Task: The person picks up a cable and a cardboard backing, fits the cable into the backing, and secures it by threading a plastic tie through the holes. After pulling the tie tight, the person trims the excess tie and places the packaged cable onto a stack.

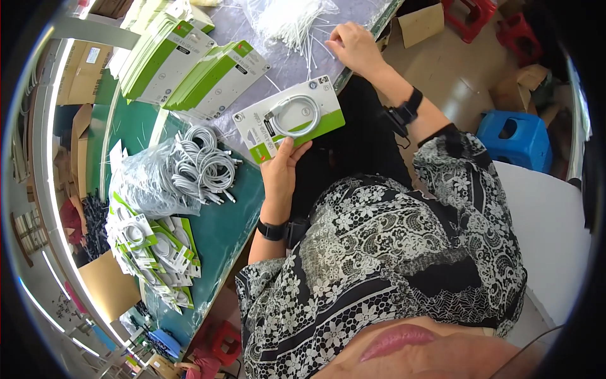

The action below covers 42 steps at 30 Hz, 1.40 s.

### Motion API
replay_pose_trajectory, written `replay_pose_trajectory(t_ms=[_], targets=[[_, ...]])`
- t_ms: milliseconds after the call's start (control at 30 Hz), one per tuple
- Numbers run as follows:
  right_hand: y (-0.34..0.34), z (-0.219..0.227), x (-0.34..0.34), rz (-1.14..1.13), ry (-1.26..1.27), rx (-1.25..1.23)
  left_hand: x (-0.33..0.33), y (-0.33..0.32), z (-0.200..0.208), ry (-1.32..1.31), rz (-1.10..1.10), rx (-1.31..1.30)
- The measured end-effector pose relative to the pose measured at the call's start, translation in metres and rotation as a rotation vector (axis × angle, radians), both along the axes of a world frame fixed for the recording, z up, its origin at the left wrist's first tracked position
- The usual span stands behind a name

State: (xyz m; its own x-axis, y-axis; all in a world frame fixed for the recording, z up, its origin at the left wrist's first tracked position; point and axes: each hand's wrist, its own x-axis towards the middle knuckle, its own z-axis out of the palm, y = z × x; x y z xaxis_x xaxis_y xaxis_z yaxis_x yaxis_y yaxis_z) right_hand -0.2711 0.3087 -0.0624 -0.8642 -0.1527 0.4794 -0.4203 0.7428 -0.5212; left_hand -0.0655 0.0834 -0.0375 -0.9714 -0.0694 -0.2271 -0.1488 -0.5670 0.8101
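My left hand (281,172) grips the lower edge of a white and green cardboard card (326,100), thumb on its front. A coiled light-grey cable (297,117) lies against the card's face. My right hand (356,48) is beside a heap of thin white plastic ties (293,24) at the table's edge. Its fingers are curled together, and whatever they may hold is too small to make out. Stacks of flat white and green cards (218,79) lie left of the ties.
A plastic bag (142,180) with bundled grey cables (202,164) lies on the green table (230,234). Several cards with coiled cables (158,252) are piled nearby. Right of the table are a blue stool (516,140), red stools (470,16) and cardboard boxes (420,26). Other people are at the far left and bottom.
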Motion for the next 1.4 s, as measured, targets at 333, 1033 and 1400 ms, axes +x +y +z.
replay_pose_trajectory(t_ms=[333,1033,1400], targets=[[0.032,0.011,-0.036,-0.22,0.013,0.308,-0.002,0.005,0.002,-0.035,-0.026,0.072],[0.041,0.048,0.034,0.239,-0.068,-0.248,-0.032,-0.006,0.018,-0.001,-0.02,1.097],[-0.017,0.064,0.112,0.797,-0.735,-0.84,-0.046,0.001,0.047,-0.001,-0.097,1.466]])
